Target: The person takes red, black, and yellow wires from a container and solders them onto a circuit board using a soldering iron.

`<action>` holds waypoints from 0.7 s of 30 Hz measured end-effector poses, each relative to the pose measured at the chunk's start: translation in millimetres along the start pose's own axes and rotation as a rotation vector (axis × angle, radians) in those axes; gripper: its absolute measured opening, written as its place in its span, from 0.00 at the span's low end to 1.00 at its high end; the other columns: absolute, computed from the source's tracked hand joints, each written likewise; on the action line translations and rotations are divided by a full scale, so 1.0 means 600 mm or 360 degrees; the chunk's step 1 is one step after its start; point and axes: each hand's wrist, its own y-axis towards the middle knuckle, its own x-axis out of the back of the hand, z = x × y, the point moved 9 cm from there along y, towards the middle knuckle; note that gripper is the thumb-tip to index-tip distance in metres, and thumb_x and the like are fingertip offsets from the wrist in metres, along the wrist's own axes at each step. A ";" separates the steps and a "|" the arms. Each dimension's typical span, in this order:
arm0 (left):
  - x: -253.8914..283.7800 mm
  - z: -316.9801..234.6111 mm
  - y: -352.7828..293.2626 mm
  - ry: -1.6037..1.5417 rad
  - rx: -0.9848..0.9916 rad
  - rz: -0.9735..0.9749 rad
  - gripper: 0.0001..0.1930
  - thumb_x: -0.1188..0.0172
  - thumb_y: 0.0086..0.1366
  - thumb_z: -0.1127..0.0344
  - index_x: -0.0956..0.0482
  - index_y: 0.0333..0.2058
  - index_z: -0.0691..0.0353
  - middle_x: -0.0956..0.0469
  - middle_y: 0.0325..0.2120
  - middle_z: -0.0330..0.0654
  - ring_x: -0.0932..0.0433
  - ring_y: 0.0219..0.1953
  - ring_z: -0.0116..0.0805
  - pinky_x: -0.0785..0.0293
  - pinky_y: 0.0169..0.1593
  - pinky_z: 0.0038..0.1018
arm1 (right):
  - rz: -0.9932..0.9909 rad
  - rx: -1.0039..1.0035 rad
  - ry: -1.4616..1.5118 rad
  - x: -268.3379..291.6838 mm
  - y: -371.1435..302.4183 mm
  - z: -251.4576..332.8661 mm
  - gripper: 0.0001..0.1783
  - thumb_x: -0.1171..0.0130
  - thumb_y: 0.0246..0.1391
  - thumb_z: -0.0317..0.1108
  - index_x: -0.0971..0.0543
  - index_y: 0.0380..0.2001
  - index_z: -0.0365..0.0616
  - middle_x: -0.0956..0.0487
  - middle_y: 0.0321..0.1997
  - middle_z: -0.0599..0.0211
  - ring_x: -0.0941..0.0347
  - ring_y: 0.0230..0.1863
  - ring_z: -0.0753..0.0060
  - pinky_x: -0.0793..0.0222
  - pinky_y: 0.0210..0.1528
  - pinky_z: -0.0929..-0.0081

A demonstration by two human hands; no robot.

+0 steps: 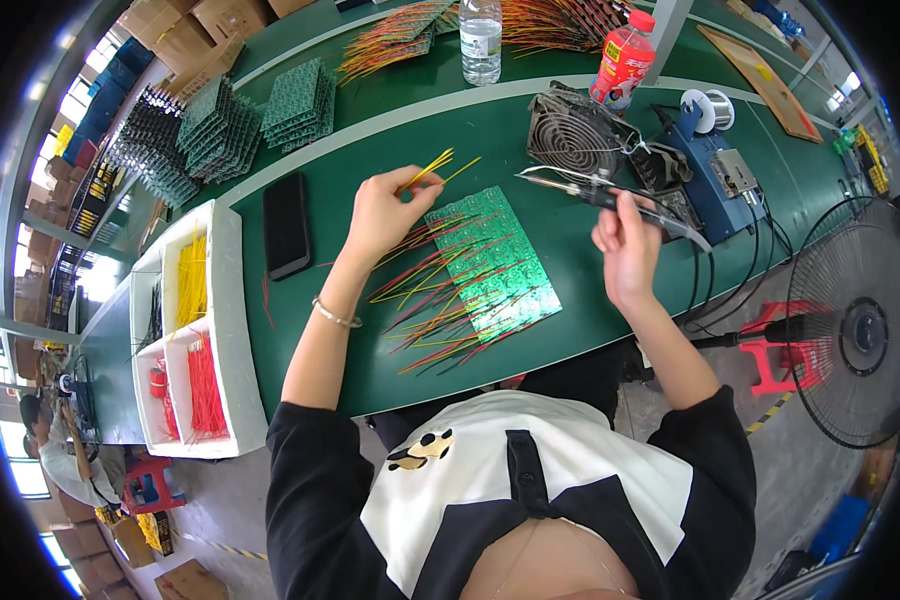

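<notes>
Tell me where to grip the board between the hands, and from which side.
Pinch the board by its long right edge, probably best from the right: it lies flat, and red and yellow wires trail past its left edge, leaving the right mostly free.

You have open counter [495, 135] behind the green board [495, 260], but the phone [288, 225] and white foam box [238, 350] stand left of your left hand [388, 212], while the square fan [570, 140] and blue machine [712, 205] block the way beyond your right hand [628, 250].
</notes>
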 end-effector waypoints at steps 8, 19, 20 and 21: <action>-0.019 0.028 -0.044 -0.0066 0.0084 0.0161 0.07 0.53 0.63 0.66 0.30 0.32 0.64 0.24 0.19 0.40 0.28 0.18 0.33 0.34 0.26 0.26 | 0.0228 0.0280 -0.0161 -0.054 0.038 -0.037 0.07 0.53 0.58 0.34 0.35 0.33 0.43 0.31 0.18 0.67 0.43 0.13 0.86 0.49 0.13 0.88; -0.009 0.021 -0.045 -0.0055 -0.0008 -0.0056 0.06 0.60 0.64 0.71 0.36 0.34 0.66 0.30 0.16 0.41 0.32 0.18 0.32 0.37 0.26 0.25 | 0.0048 0.0114 -0.0141 -0.008 0.058 -0.049 0.06 0.52 0.57 0.34 0.36 0.31 0.44 0.34 0.15 0.68 0.46 0.11 0.85 0.50 0.13 0.86; -0.014 0.023 -0.048 -0.0054 -0.0007 -0.0054 0.06 0.60 0.64 0.71 0.36 0.34 0.66 0.30 0.16 0.41 0.32 0.18 0.32 0.37 0.26 0.25 | 0.0045 0.0094 -0.0144 -0.006 0.055 -0.048 0.07 0.52 0.57 0.34 0.36 0.31 0.44 0.34 0.15 0.68 0.46 0.11 0.85 0.50 0.13 0.86; -0.017 0.017 -0.050 -0.0065 -0.0045 -0.0089 0.05 0.60 0.64 0.72 0.36 0.34 0.66 0.30 0.16 0.42 0.32 0.18 0.33 0.36 0.25 0.26 | 0.0039 0.0094 -0.0146 -0.005 0.051 -0.046 0.07 0.52 0.57 0.34 0.36 0.31 0.44 0.34 0.15 0.68 0.46 0.11 0.85 0.50 0.13 0.86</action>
